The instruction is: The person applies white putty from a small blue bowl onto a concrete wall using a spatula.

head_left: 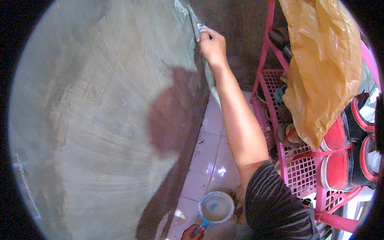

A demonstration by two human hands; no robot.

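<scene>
red-and-black shoes [336, 174] on a pink mesh rack [321, 198]

Indoor corner, most likely in a home. Pale, glossy square floor tiles [200, 160] meet a broad, grey-beige wall [108, 120] with a matte, streaky, plaster-like surface. What suggests a household is the pink shoe rack with lattice shelves [301, 180] on the right, holding two red-and-black shoes with whitish soles [335, 174] and other, darker footwear [279, 39]. A large, crinkled, orange-tan plastic bag [322, 72] drapes down in front of its shelves.
</scene>
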